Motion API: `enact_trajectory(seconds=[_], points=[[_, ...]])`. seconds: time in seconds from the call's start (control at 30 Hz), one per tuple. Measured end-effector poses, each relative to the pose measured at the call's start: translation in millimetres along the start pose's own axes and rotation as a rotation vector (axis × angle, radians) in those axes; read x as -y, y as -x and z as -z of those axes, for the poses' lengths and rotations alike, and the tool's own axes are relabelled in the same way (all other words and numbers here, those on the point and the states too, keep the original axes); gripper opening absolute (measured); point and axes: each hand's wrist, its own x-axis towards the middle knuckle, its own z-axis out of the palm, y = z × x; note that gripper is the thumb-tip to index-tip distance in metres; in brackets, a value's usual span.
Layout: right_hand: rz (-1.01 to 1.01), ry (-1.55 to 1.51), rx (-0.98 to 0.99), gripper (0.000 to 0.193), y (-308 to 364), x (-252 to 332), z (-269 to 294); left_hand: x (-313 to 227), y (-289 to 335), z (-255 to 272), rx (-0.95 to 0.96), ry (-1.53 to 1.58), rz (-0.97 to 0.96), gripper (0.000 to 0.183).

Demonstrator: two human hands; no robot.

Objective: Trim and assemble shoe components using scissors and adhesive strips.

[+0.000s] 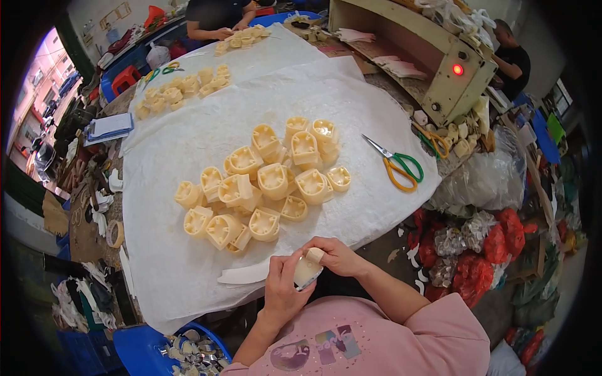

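My left hand and my right hand are at the near edge of the table, closed around a small cream-coloured piece shaped like a shoe heel. The left fingers grip its side. At its upper end, my right fingers press on it, and part of it is hidden by both hands. Just left of my hands lies a curved white strip. Farther in, a pile of hollow cream shoe heels covers the middle of the white sheet. Scissors with green and orange handles rest right of the pile.
A blue bin of shiny silver pieces stands at the lower left. More cream heels and a clipboard are farther left. A metal box machine with a red light borders the far right. Two people sit beyond.
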Motion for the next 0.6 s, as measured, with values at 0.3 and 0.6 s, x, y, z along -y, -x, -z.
enact_trajectory(seconds=[0.3,0.6], points=[[-0.025,0.056,-0.057,0.023,8,7,-8,-5,3,3,0.001,0.02,0.019,0.065],[-0.074,-0.201,0.002,0.029,-3,32,-1,-7,-12,18,-0.056,0.045,0.084,0.061]])
